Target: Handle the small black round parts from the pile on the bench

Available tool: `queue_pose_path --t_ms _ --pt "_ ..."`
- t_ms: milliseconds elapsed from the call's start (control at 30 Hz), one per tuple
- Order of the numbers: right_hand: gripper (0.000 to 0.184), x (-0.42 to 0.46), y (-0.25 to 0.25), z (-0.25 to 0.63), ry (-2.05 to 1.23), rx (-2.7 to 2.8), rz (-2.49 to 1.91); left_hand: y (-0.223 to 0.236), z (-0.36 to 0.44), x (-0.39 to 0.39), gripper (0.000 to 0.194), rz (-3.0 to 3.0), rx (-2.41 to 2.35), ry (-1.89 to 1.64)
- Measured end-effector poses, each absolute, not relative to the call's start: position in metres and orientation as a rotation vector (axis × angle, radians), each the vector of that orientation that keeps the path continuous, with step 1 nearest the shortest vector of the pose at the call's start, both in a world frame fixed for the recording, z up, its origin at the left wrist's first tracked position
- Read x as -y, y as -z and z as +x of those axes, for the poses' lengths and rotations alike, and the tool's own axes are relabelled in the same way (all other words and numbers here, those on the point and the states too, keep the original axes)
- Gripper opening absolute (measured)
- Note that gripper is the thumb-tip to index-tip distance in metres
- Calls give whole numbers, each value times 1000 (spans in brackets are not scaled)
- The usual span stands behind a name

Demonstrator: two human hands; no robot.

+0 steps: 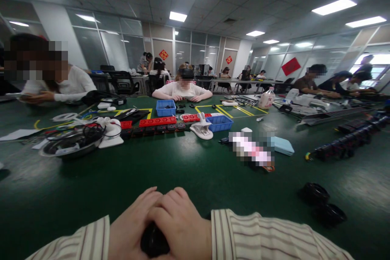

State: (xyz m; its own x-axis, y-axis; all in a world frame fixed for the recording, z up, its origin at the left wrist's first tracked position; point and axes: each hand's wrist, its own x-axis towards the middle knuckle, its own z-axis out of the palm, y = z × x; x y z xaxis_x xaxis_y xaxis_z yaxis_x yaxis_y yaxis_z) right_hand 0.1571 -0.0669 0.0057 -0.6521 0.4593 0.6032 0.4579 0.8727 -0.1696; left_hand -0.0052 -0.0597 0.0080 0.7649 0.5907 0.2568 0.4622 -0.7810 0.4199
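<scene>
My left hand [131, 223] and my right hand [183, 223] come together low in the view, above the near edge of the green table. Between the palms sits a smooth black rounded object [154, 240], partly covered by fingers; its kind does not show. My right hand's fingers lie over the left hand's fingers, and both hands curl around the object. Striped cuffs cover both wrists. Off to the right lie two black ring-like objects [315, 193], dark and somewhat blurred.
Across the green table [179, 162] runs a row of red and black power strips [157, 121]. A metal bowl of cables [71, 146], a white clip stand [201, 129], blue bins [165, 108] and a light blue box [282, 145] stand beyond my hands. Several people sit around.
</scene>
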Motion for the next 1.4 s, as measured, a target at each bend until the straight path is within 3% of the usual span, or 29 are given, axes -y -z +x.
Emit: queue_pose_path --t_ms 367,533,667,833,900,1000,1133,1267,1400 --pt "16 57 1 159 23 2639 -50 -20 -4 53 34 2459 -660 -372" --pt "24 57 -4 160 88 2708 105 -16 -4 52 54 2432 -735 -398" --pt "21 62 -7 162 99 2565 -53 -16 -7 53 55 2478 -714 -427" --pt "49 66 -8 160 35 2288 -506 -15 -7 57 68 2688 -775 -501" --pt "52 66 -7 159 72 2296 -559 -13 -6 60 64 2710 -823 -519" --pt "45 65 -7 158 100 2374 -540 -10 -6 63 54 2711 -861 -485" --pt "31 63 -8 161 14 2480 -401 -11 -6 61 57 2640 -778 -462" --pt "14 59 -4 162 -4 2548 -158 -16 -4 58 42 2540 -743 -441" --pt "17 57 -4 162 51 2529 -51 -14 -5 55 54 2445 -748 -439"
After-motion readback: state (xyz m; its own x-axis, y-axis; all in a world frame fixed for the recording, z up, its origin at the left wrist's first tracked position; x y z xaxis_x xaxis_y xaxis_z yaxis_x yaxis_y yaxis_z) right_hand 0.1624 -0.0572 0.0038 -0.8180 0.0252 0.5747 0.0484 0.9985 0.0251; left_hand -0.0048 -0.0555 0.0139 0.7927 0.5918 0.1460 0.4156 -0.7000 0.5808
